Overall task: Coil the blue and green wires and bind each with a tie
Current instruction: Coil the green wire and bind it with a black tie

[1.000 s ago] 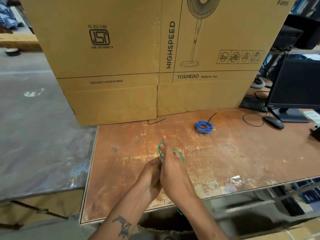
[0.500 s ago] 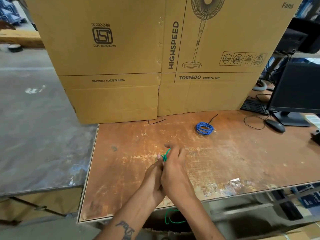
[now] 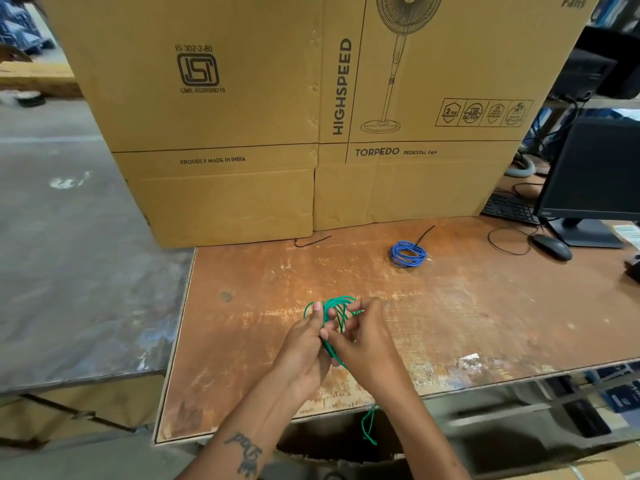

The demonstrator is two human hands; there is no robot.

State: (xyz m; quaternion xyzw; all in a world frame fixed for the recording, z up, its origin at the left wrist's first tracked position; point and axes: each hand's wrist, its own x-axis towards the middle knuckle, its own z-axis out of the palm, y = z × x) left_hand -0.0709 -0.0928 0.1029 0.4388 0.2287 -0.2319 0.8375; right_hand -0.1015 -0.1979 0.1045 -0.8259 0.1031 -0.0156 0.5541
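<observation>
1. Since half a second ago, several green wire [image 3: 337,311] loops have fanned out above the hands, near the tabletop's [image 3: 450,323] front edge.
2. Left hand [image 3: 304,348] pinches the bundle; right hand [image 3: 369,344] pinches a loop.
3. The person should keep loops even, gathering the tail hanging off the front edge.
4. Blue wire [image 3: 408,253] lies coiled near the back edge.

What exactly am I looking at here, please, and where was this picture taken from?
There is no machine here: a person works with two bare hands, and a camera worn on the head looks forward and down at them. The left hand and the right hand both have a grip on a bundle of green wire above a worn wooden table; a loose end hangs below the near edge. Farther back on the table lies a coiled blue wire, and two thin black ties lie near it. Behind stands a large cardboard fan box; at the right are a monitor, keyboard and mouse.
</observation>
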